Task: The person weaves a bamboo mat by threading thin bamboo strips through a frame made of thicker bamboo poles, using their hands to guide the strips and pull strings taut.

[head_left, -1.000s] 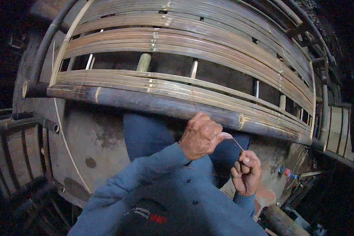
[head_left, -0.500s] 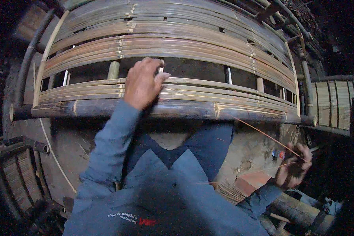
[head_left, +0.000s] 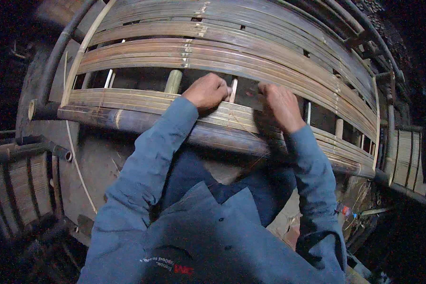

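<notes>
Front bamboo slats (head_left: pixel 128 99): laid along the far side of a dark bamboo pole (head_left: pixel 151 125); long axis directed left to right, right end seen lower. Left hand (head_left: pixel 205 93): placed over the slats, fingers curled near a pale crosspiece (head_left: pixel 234 88). Right hand (head_left: pixel 282 108): raised to the gap beyond, fingers bent inward. Whether either grip is clamped on anything cannot be told. Bottle-like item (head_left: pixel 345 210): seen at right, contents indiscernible.
</notes>
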`<action>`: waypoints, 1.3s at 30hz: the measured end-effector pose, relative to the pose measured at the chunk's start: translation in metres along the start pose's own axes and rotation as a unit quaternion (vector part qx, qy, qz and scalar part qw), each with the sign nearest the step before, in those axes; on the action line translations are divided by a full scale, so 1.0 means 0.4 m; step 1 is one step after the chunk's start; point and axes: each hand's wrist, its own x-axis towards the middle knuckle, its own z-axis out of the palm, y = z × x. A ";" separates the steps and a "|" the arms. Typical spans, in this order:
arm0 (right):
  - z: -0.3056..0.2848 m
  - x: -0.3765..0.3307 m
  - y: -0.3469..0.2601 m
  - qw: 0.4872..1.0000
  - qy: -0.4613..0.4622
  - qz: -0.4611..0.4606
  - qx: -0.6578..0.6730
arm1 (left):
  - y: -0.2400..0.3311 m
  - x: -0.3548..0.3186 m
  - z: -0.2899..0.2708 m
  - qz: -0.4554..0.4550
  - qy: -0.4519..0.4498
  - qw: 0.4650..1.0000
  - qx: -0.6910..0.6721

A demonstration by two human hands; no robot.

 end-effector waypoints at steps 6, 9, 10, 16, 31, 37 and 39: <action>0.172 0.135 0.037 0.968 -0.194 0.060 0.144 | -0.005 0.027 0.081 -0.081 0.128 0.978 0.146; 0.200 0.147 0.027 0.951 -0.181 0.037 0.249 | 0.002 0.052 0.036 -0.163 0.004 0.979 0.124; 0.198 0.146 0.022 0.941 -0.176 0.028 0.287 | 0.004 0.046 0.036 -0.151 0.024 0.980 0.126; 0.053 0.070 0.047 0.896 -0.168 0.081 0.403 | -0.054 0.006 0.020 0.061 0.110 0.985 -0.119; -0.195 -0.256 -0.116 0.373 0.127 0.073 0.916 | 0.136 -0.107 0.010 0.301 0.365 0.875 -0.103; -0.383 -0.414 -0.176 0.043 0.090 -0.116 0.988 | 0.236 -0.267 0.205 0.356 0.160 0.918 -0.075; -0.391 -0.440 -0.168 0.023 0.095 -0.154 0.983 | 0.150 -0.316 0.202 0.320 0.219 0.922 0.009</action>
